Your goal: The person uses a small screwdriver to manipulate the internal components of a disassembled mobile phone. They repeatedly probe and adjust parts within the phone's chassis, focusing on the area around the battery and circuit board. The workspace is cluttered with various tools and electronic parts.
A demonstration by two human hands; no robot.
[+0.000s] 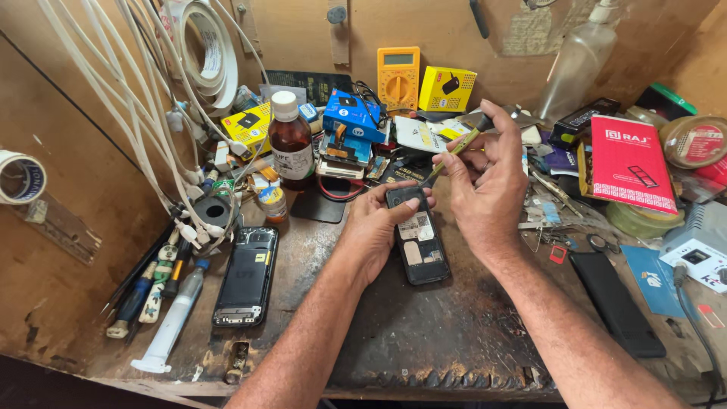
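Left hand (376, 227) grips an opened phone (419, 238), right hand (485, 185) pinches a screwdriver (453, 154) — red box (628, 163) at right.

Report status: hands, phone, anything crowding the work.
Left hand steadies opened phone on bench. Right hand holds yellow-handled tool, tip at phone's top. Second opened phone lies apart, left; brown bottle behind.

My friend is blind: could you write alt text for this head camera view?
A left hand steadies an opened phone on a cluttered workbench while the right hand pokes its top with a yellow-handled tool. Another opened phone lies to the left.
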